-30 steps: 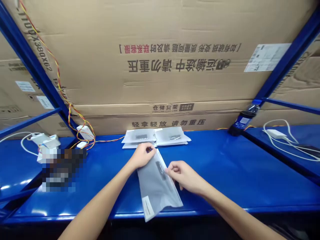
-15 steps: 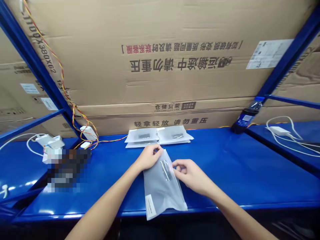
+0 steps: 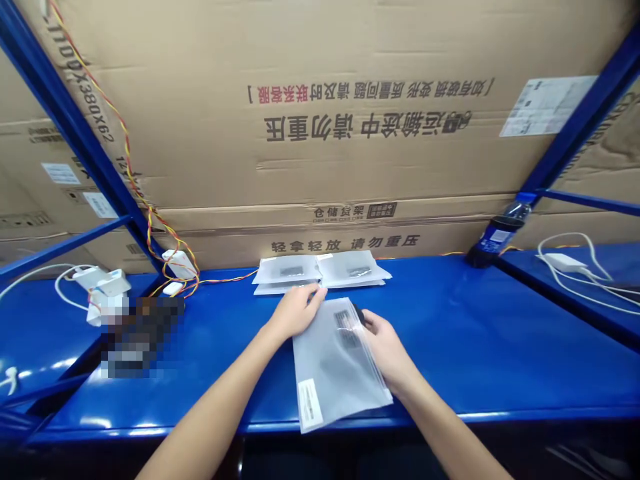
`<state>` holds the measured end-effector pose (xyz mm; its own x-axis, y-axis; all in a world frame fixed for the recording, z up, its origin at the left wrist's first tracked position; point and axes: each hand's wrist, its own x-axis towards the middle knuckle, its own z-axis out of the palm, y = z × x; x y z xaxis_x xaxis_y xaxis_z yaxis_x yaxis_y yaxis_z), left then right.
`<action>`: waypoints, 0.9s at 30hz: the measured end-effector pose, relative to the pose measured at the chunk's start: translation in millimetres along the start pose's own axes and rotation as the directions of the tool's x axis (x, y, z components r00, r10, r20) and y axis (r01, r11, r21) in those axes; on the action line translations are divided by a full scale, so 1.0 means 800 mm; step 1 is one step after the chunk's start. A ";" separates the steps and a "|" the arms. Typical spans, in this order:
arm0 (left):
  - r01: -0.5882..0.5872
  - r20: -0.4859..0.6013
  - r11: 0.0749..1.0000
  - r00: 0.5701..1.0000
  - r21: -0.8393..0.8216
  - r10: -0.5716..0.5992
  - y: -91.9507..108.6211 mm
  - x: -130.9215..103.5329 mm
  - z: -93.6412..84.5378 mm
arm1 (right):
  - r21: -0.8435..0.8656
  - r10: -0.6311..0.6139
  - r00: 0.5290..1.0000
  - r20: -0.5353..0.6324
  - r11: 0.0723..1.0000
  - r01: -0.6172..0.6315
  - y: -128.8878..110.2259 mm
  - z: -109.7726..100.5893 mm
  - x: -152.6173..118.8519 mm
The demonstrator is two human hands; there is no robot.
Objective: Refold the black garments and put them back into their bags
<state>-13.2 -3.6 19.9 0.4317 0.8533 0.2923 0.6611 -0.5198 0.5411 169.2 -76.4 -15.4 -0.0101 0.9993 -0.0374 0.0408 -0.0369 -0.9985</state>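
Note:
A frosted plastic bag point(image 3: 340, 380) with a white label at its lower left corner lies tilted at the front edge of the blue shelf. My left hand point(image 3: 299, 309) pinches its upper left corner. At the bag's right edge my right hand point(image 3: 383, 340) is closed on a small black item point(image 3: 359, 313), part of which is hidden by the bag and fingers. Through the bag's upper right a dark printed patch shows. Just behind my left hand are two stacks of similar bags, a left stack point(image 3: 287, 268) and a right stack point(image 3: 350, 268).
Large cardboard boxes point(image 3: 370, 167) stand behind the blue shelf point(image 3: 480, 347). At the back right is a dark drink bottle point(image 3: 493, 240). White adapters point(image 3: 179, 264) with red-yellow wires and a pixelated dark object are on the left. A white cable lies far right.
The bag has spread out flatter and its lower right corner has shifted right. My right hand has moved slightly right, and a black item now shows at its fingers.

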 end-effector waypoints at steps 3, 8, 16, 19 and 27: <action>0.048 -0.017 0.992 0.999 0.121 -0.046 -0.011 -0.001 -0.014 | 0.203 0.123 0.958 -0.258 0.977 -0.070 0.018 -0.019 -0.016; 0.146 -0.089 0.948 0.988 0.283 -0.125 -0.040 -0.020 -0.059 | -0.150 -0.059 0.930 -0.364 0.989 0.004 0.033 -0.037 -0.048; 0.222 -0.219 0.889 0.965 0.402 -0.142 -0.044 -0.053 -0.071 | -0.820 -0.630 0.776 -0.044 0.466 0.332 0.032 -0.033 -0.083; 0.177 -0.301 0.901 0.952 0.395 -0.055 -0.001 -0.070 -0.049 | -0.771 -0.622 0.764 0.170 0.399 0.497 0.041 -0.036 -0.083; -0.081 -0.520 0.997 0.850 0.018 0.079 0.130 -0.120 0.075 | -0.467 -0.442 0.878 -0.185 0.825 0.318 0.002 -0.058 -0.066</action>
<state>51.0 -141.9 1.3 0.1002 0.7057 0.7014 0.6346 -0.5882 0.5012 216.3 -128.6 -13.2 0.1575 0.8955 0.4162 0.4969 0.2924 -0.8171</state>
